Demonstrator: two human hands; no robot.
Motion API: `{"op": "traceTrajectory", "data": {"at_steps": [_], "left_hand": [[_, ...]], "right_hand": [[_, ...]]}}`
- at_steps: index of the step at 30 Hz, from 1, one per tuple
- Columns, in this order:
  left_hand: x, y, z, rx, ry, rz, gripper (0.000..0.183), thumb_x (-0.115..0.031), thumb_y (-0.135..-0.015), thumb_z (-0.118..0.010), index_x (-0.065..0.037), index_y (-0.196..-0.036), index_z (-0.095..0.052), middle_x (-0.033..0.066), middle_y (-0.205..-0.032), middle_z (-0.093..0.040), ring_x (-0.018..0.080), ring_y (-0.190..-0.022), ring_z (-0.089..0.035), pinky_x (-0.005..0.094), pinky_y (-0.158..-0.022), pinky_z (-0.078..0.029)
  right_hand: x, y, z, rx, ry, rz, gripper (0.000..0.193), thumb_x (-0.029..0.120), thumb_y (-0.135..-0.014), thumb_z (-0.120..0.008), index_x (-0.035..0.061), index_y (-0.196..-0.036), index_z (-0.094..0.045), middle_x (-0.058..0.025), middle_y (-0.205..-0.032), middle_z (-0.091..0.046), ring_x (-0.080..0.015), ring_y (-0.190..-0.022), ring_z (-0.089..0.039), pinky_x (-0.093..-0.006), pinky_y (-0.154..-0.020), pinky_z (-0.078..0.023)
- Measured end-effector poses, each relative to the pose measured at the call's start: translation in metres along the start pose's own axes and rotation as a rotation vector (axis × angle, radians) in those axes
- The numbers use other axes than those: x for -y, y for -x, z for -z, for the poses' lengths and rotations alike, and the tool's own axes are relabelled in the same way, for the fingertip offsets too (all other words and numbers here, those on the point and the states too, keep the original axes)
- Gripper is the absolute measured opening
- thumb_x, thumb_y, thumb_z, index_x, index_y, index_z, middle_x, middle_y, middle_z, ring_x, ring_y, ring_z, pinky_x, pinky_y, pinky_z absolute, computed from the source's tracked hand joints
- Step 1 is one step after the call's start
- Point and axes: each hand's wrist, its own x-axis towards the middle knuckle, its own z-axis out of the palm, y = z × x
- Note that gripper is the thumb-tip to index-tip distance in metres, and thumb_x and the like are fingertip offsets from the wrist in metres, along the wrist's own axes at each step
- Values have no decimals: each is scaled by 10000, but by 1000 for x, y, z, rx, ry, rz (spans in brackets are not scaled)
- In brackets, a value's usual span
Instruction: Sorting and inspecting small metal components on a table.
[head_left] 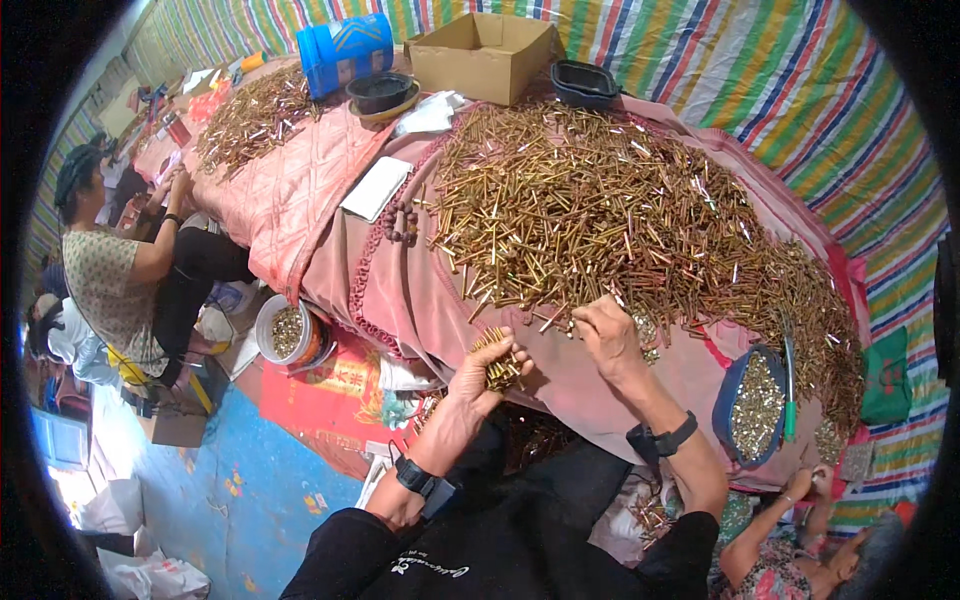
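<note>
left hand [487, 372] grip closed around a bundle of brass tubes [497, 362] at the near edge of the worktop [400, 290] | right hand [607, 335] grip narrow, fingertips on loose tubes at edge of the big heap [620, 215] | blue basin [752, 405] at right held brass bits | white bucket [287, 333] on floor part filled | far: black bowl [380, 92], open cardboard box [482, 55]

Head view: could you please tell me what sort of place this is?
Probably an informal sorting workshop: a huge heap of small brass tubes on a pink quilted cloth, tubs of sorted pieces, striped tarpaulin walls.
</note>
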Motion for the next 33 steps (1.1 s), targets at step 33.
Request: {"op": "traceTrajectory", "data": {"at_steps": [33], "left_hand": [[10,-17,1,28,-92,18,314,-271,-916,-665,-7,-1067,-588,97,-999,-646,229,-933,-650,376,-793,-562]], "right_hand": [[36,-29,-5,343,-8,-512,236,202,-733,-609,-19,-654,-632,-237,-627,-606,-362,-589,-622,-467,-595,-501]]}}
